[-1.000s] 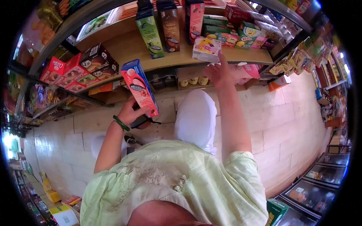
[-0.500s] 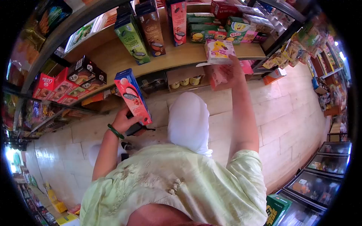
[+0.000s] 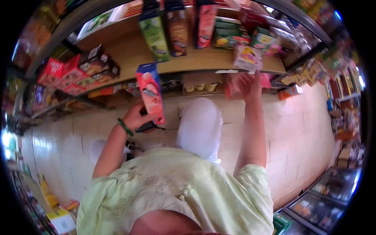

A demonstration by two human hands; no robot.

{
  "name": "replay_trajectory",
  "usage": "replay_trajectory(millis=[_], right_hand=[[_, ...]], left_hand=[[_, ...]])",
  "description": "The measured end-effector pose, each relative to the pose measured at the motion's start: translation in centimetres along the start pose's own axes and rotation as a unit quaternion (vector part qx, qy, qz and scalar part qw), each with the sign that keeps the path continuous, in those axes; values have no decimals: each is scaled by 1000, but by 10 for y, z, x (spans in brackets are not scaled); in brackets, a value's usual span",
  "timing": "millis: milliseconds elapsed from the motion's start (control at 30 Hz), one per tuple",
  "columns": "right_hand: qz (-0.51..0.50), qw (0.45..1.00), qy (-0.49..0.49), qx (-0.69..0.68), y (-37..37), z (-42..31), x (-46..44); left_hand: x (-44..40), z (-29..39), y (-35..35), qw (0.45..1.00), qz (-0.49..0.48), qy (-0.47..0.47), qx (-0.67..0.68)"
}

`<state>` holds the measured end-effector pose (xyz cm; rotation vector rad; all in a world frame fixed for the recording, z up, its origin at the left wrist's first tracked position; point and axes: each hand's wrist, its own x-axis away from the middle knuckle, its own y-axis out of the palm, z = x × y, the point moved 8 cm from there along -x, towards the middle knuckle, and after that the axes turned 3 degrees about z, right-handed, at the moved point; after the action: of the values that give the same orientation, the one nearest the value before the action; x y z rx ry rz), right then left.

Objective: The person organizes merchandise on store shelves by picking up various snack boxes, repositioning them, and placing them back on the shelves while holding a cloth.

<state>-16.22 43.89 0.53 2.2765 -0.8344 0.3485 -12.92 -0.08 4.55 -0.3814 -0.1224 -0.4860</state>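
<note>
Head view: our left hand (image 3: 135,116) pinches lower end of red-and-blue box (image 3: 150,93) between thumb and fingers, box tilted, out in front of shelf (image 3: 188,64); our right hand (image 3: 250,85) open, palm up, fingers slightly spread, just below small pink-and-yellow box (image 3: 248,58); contact there too blurred to tell; that small box sits at shelf's front edge, near right end; tall green box (image 3: 155,38), brown box (image 3: 177,33) and pink box (image 3: 205,26) stand upright farther left; red boxes (image 3: 64,74) sit near left end.

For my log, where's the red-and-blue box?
Head view, left of centre: the red-and-blue box, in the left hand near the shelf.
</note>
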Motion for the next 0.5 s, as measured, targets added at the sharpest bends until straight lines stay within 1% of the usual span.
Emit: replay_trajectory(millis=[33,67,100,133,167,200,233,300,333,367,400,467,500], right_hand=[[-12,1000,15,10,-1,15,3],[-88,990,27,105,7,32,9],[-162,967,36,195,17,50,18],[-170,964,47,201,29,61,36],[-213,942,33,259,59,69,69],[-254,915,18,312,86,79,99],[-258,913,25,315,103,87,120],[-343,862,-12,372,142,102,160],[-348,859,-13,375,151,109,167],[-388,853,7,349,163,118,178],[-428,844,28,322,172,123,186],[-456,834,18,309,179,127,196],[-478,828,9,292,183,128,202]], left_hand=[[-2,3,-1,999,-7,29,-12],[-3,6,-2,998,-14,58,-24],[-1,14,-4,998,5,60,-35],[-1,22,-6,997,20,64,-47],[-4,22,-6,994,16,97,-45],[-9,10,-6,993,11,98,-59],[-8,17,-4,993,10,110,-45],[-5,27,-5,991,17,128,-30],[-4,31,-3,985,11,145,-89],[-3,34,-1,976,5,162,-147],[-2,34,-1,976,13,163,-145],[6,36,-5,980,31,190,-50],[9,34,-6,980,39,190,-48]])
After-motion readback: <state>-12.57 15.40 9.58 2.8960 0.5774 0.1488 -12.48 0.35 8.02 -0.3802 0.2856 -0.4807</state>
